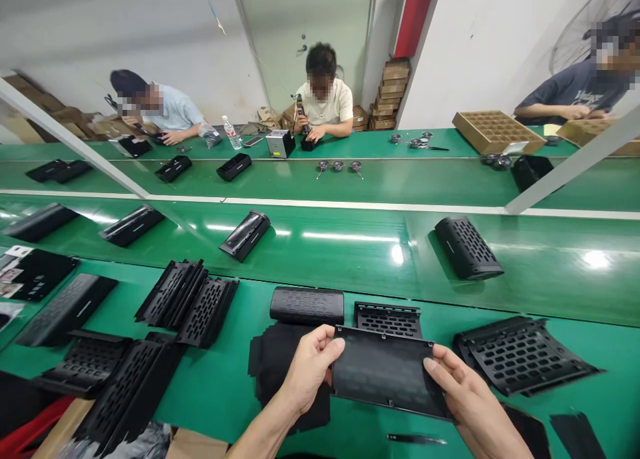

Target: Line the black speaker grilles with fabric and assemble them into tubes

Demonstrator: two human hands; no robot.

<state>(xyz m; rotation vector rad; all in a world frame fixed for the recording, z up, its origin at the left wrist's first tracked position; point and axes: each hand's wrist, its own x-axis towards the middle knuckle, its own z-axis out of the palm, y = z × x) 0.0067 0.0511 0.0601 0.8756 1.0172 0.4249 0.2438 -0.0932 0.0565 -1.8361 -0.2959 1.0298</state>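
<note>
My left hand (309, 369) and my right hand (463, 396) both grip a flat black panel (387, 372) with a faint hole pattern, held just above the green bench. The left fingers pinch its left edge, the right fingers its right edge. Under my left hand lies a pile of black fabric sheets (275, 366). Behind the panel rest a black perforated grille (387, 318) and a closed black speaker shell (307, 305).
Stacks of black grilles lie at left (187, 302) and right (520, 356). Black speaker housings ride the green conveyor (465, 246), (245, 234). A thin black strip (415, 439) lies near the bench edge. Three seated people work across the belt, beside cardboard trays (493, 131).
</note>
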